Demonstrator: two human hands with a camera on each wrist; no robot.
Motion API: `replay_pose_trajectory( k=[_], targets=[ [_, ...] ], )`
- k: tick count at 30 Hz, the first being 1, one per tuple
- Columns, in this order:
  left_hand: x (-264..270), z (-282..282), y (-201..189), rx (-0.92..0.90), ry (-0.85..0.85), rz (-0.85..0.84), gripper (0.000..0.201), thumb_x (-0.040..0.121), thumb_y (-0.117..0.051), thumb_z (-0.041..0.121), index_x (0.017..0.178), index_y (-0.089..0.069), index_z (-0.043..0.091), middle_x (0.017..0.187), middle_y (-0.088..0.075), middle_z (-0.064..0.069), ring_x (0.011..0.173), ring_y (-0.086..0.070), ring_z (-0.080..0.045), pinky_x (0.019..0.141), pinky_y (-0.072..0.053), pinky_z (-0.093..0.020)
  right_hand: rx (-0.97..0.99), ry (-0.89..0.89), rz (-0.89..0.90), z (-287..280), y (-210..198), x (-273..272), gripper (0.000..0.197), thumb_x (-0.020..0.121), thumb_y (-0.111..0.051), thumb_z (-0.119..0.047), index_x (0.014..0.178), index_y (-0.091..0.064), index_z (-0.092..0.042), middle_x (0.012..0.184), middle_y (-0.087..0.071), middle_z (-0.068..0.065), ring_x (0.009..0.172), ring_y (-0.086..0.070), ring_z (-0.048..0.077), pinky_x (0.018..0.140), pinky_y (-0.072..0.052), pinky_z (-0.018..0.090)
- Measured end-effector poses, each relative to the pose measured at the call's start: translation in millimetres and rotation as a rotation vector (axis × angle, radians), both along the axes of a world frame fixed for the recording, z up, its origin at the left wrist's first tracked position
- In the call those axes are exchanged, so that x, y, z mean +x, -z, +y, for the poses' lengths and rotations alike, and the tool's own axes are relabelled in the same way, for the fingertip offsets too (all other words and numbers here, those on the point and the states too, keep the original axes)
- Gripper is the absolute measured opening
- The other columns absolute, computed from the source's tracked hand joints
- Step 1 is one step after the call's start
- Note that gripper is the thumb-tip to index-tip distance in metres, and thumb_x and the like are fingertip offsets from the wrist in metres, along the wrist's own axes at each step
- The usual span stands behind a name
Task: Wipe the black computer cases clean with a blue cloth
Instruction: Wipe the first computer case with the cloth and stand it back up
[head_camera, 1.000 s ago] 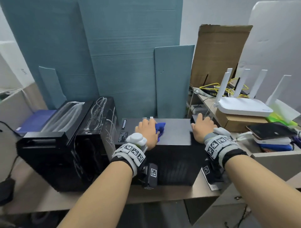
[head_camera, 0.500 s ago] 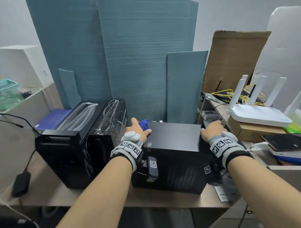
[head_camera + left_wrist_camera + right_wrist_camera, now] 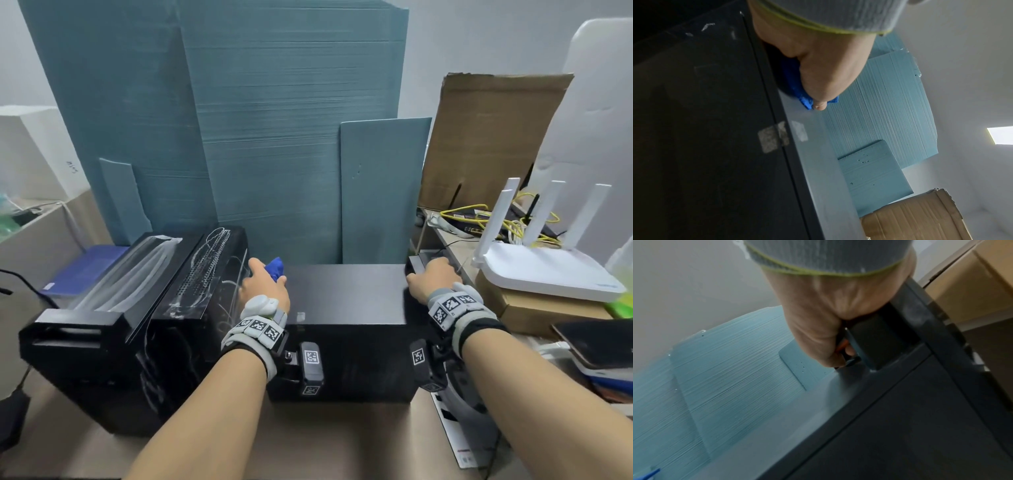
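Observation:
A black computer case (image 3: pixel 346 294) lies on the desk in front of me. At its far left top edge my left hand (image 3: pixel 265 284) holds a bunched blue cloth (image 3: pixel 276 267). The left wrist view shows the cloth (image 3: pixel 795 91) pressed under the palm against the case's edge (image 3: pixel 764 81). My right hand (image 3: pixel 428 277) curls over the top right edge of the same case, and in the right wrist view its fingers (image 3: pixel 849 352) wrap a dark corner piece of the case (image 3: pixel 900 418). Two more black cases (image 3: pixel 202 291) (image 3: pixel 68 329) stand side by side to the left.
Tall teal foam boards (image 3: pixel 274 137) lean against the wall behind the cases. On the right are a cardboard sheet (image 3: pixel 486 137), a white router (image 3: pixel 544 270) on a brown box, yellow cables and a stack of devices (image 3: pixel 596 349). A blue book (image 3: pixel 82 270) lies far left.
My left hand has slid the blue cloth leftwards across the case top, from the middle to the left edge. The right hand has stayed on the right edge.

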State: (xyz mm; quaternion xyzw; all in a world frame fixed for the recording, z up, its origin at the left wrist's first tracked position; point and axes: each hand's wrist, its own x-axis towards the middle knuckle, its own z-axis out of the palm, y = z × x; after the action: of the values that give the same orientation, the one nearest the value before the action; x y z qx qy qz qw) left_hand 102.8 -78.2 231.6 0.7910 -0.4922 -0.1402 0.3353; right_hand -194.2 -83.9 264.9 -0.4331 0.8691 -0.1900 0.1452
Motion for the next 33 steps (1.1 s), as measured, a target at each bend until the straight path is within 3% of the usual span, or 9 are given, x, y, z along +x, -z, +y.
replay_pose_trajectory(
  k=[10,13,16,18,21,25,29,33],
  targets=[
    [8,14,17,-0.218,-0.029,0.056,0.036,0.092,-0.07,0.027,0.107,-0.039,0.017,0.092,-0.052,-0.007,0.088,-0.058,-0.037,0.067,-0.042,-0.039,-0.196,-0.042,-0.008,16,17,8,0.048,0.093,-0.063,-0.034,0.12,-0.039,-0.004,0.12,-0.064,0.021,0.108,-0.062,0.047,0.086,-0.048,0.047],
    [11,29,25,-0.237,-0.002,0.053,0.039,0.09,-0.072,0.028,0.112,-0.04,0.018,0.099,-0.054,-0.01,0.093,-0.057,-0.036,0.07,-0.047,-0.042,-0.262,-0.046,-0.027,30,31,12,0.045,0.094,-0.063,-0.036,0.118,-0.038,-0.007,0.117,-0.064,0.021,0.105,-0.062,0.048,0.086,-0.048,0.048],
    [14,52,35,-0.245,0.009,0.053,0.044,0.088,-0.075,0.028,0.117,-0.043,0.017,0.109,-0.056,-0.014,0.097,-0.057,-0.036,0.073,-0.047,-0.042,-0.288,-0.036,-0.03,49,48,10,0.044,0.095,-0.059,-0.042,0.115,-0.035,-0.01,0.115,-0.065,0.019,0.101,-0.063,0.046,0.078,-0.043,0.044],
    [16,72,44,-0.241,0.027,0.052,0.047,0.086,-0.077,0.028,0.118,-0.043,0.019,0.112,-0.055,-0.014,0.097,-0.057,-0.036,0.074,-0.048,-0.043,-0.269,-0.042,-0.029,66,56,8,0.044,0.097,-0.056,-0.046,0.114,-0.035,-0.011,0.114,-0.065,0.018,0.1,-0.064,0.044,0.075,-0.039,0.042],
    [20,98,56,-0.204,0.055,0.057,0.052,0.084,-0.079,0.028,0.118,-0.041,0.022,0.113,-0.053,-0.011,0.098,-0.058,-0.034,0.076,-0.053,-0.045,-0.22,-0.042,-0.073,91,66,4,0.049,0.094,-0.057,-0.052,0.112,-0.037,-0.012,0.111,-0.065,0.019,0.1,-0.064,0.042,0.077,-0.043,0.044],
    [28,127,79,-0.146,0.061,0.092,0.058,0.082,-0.081,0.025,0.121,-0.037,0.025,0.116,-0.053,-0.011,0.097,-0.06,-0.036,0.077,-0.054,-0.048,-0.217,-0.048,-0.196,116,90,2,0.062,0.079,-0.067,-0.067,0.104,-0.054,-0.012,0.107,-0.069,0.017,0.104,-0.066,0.038,0.085,-0.05,0.043],
    [38,146,108,-0.045,0.042,0.122,0.066,0.082,-0.081,0.025,0.13,-0.036,0.026,0.12,-0.054,-0.011,0.097,-0.063,-0.038,0.077,-0.054,-0.046,-0.147,-0.012,-0.274,143,125,6,0.053,0.076,-0.081,-0.052,0.093,-0.059,-0.007,0.096,-0.07,0.015,0.099,-0.067,0.036,0.079,-0.047,0.036],
    [47,159,132,0.056,0.061,0.104,0.061,0.086,-0.076,0.028,0.134,-0.039,0.023,0.119,-0.056,-0.01,0.095,-0.063,-0.037,0.074,-0.047,-0.039,-0.063,0.028,-0.3,162,146,14,0.05,0.078,-0.083,-0.046,0.09,-0.062,-0.002,0.095,-0.069,0.016,0.097,-0.065,0.037,0.078,-0.045,0.036]
  ],
)
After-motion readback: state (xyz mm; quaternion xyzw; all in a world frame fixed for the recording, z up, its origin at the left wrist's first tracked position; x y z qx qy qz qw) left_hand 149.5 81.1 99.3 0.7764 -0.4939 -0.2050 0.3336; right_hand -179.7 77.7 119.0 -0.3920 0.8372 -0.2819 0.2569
